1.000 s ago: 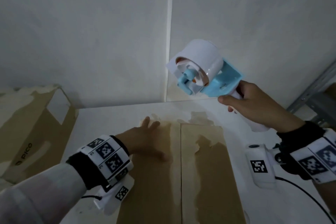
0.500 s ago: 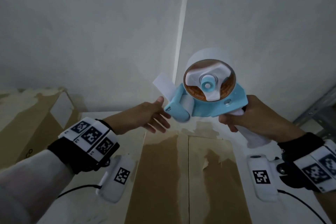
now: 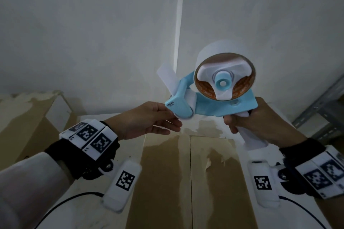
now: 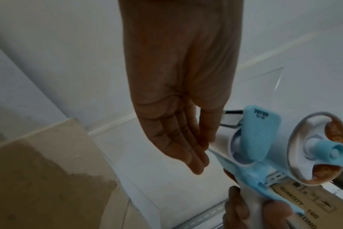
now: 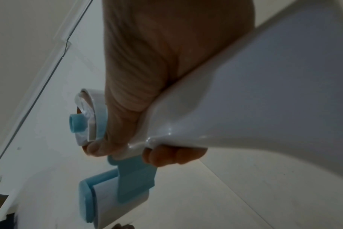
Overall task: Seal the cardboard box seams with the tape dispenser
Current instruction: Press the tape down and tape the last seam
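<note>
At the far left a second cardboard carton point(image 3: 24, 117) stands against the wall, apart from the work. Next comes the left hand point(image 3: 147, 121), raised above the tabletop point(image 3: 89, 210) with its fingers point(image 4: 186, 148) straight and held together, the grip open and holding nothing; the fingertips reach to the front roller end of the tape dispenser point(image 3: 210, 96), touching or very nearly touching it, just below the loose tape end point(image 3: 167, 78) that sticks up and to the left from the nose. Below both hands lies the cardboard box point(image 3: 167, 182) with its flaps shut, and the centre seam point(image 3: 190, 182) shows bare, no fresh strip over it. The dispenser itself is held up in the air, well clear of the box, roll side toward the head camera. At the right, the right hand point(image 3: 255, 122) has its grip closed round the white handle point(image 5: 254, 93), fingers wrapped underneath. The step in hand looks like readying the tape: freeing or straightening the loose end before any seam is sealed, so the task seems barely begun. The next move probably calls for the left fingers to pinch that tab, then for the dispenser to be brought down to the far edge of the seam with the tab stuck there.
</note>
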`<state>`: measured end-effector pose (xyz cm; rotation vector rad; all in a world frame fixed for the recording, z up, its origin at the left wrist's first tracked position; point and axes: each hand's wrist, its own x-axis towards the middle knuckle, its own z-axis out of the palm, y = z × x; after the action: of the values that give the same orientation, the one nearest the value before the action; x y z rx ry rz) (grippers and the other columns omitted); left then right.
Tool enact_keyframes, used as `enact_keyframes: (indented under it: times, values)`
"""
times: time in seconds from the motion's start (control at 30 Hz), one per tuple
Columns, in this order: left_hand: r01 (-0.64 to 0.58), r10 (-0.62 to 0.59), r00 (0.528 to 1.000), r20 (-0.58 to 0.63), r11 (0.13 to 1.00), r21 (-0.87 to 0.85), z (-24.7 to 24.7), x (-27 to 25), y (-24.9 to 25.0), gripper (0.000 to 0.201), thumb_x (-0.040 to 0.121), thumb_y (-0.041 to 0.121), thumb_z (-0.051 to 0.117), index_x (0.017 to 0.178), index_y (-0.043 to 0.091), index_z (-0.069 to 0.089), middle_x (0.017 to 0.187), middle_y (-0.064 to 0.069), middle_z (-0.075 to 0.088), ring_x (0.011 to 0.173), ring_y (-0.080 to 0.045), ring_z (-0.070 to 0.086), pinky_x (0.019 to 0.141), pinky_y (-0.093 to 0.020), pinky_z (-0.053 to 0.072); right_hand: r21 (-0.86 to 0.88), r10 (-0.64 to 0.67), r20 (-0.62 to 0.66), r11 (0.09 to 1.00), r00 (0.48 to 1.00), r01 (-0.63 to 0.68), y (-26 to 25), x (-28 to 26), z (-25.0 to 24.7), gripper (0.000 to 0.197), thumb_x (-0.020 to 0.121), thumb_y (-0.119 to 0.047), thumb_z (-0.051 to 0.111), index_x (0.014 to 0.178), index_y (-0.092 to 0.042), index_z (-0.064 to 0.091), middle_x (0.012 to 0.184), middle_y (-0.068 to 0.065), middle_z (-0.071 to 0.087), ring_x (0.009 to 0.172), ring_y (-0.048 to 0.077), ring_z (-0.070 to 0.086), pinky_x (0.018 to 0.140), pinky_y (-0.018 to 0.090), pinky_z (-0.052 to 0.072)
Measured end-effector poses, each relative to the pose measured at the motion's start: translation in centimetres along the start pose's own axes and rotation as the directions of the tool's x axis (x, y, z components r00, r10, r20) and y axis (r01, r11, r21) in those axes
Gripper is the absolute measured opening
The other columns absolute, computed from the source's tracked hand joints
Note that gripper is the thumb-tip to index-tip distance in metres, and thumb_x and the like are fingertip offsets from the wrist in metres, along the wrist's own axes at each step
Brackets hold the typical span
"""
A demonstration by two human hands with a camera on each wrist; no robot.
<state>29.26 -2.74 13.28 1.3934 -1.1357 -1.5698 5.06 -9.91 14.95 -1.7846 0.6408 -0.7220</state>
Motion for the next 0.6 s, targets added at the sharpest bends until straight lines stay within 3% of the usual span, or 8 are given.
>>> enact_keyframes:
  times: [0.1,0.17,0.23,0.4,0.53,0.6]
  values:
    - [0.013,-0.013,1.0,0.013,1.0,-0.021,0.18,-0.08,0.11,0.022,0.095,0.018,0.042,0.094,0.014,0.064,0.079,0.001,0.072,0.074,-0.009,0.069,0.063,-0.02,0.056,0.005,-0.006,-0.001,1.0,1.0,0.006,0.12,-0.02,0.05,0.014,0.062,-0.021,0.072,0.06,-0.034,0.069,0.056,-0.008,0.066,0.047,0.01,0.055,0.046,0.022,0.05]
    - [0.019,-0.018,1.0,0.022,0.998,-0.057,0.17,-0.15,0.2,0.026,0.097,0.021,0.038,0.095,0.015,0.064,0.08,0.001,0.071,0.074,-0.009,0.069,0.064,-0.02,0.057,0.013,-0.017,0.02,1.0,1.0,0.017,0.34,0.01,0.09,0.012,0.06,-0.034,0.081,0.063,-0.034,0.069,0.058,-0.009,0.066,0.05,0.011,0.056,0.048,0.024,0.051]
    - [0.02,-0.019,1.0,0.021,0.997,-0.078,0.2,-0.26,0.25,0.024,0.095,0.019,0.04,0.094,0.015,0.064,0.079,0.002,0.07,0.072,-0.007,0.068,0.064,-0.019,0.056,0.007,-0.02,0.031,1.0,0.999,0.019,0.67,0.13,0.09,0.02,0.05,-0.043,0.08,0.064,-0.035,0.069,0.059,-0.009,0.067,0.051,0.012,0.057,0.049,0.026,0.051]
    - [0.036,-0.035,0.999,0.01,0.991,-0.128,0.79,-0.42,0.29,0.02,0.094,0.013,0.042,0.087,0.014,0.061,0.068,0.003,0.071,0.063,-0.006,0.068,0.055,-0.017,0.054,0.042,-0.055,0.023,0.998,0.998,0.054,0.68,0.16,0.44,0.018,0.049,-0.037,0.078,0.065,-0.033,0.07,0.059,-0.01,0.067,0.052,0.009,0.059,0.048,0.024,0.052]
    - [0.082,-0.082,0.997,0.01,0.969,-0.232,0.86,-0.34,0.43,0.031,0.098,0.017,0.032,0.087,0.009,0.06,0.067,-0.003,0.071,0.06,-0.012,0.069,0.051,-0.021,0.055,0.008,-0.083,-0.011,0.996,0.996,0.083,0.54,0.24,0.69,0.032,0.044,-0.06,0.078,0.064,-0.036,0.07,0.06,-0.013,0.069,0.053,0.01,0.061,0.051,0.026,0.054]
    - [0.09,-0.094,0.996,-0.006,0.968,-0.236,0.96,-0.38,0.49,0.026,0.097,0.013,0.036,0.086,0.009,0.059,0.064,-0.003,0.07,0.058,-0.011,0.068,0.05,-0.02,0.054,-0.006,-0.088,-0.024,0.996,0.996,0.088,0.55,0.17,0.85,0.03,0.044,-0.06,0.078,0.062,-0.038,0.069,0.06,-0.013,0.068,0.053,0.01,0.061,0.052,0.026,0.054]
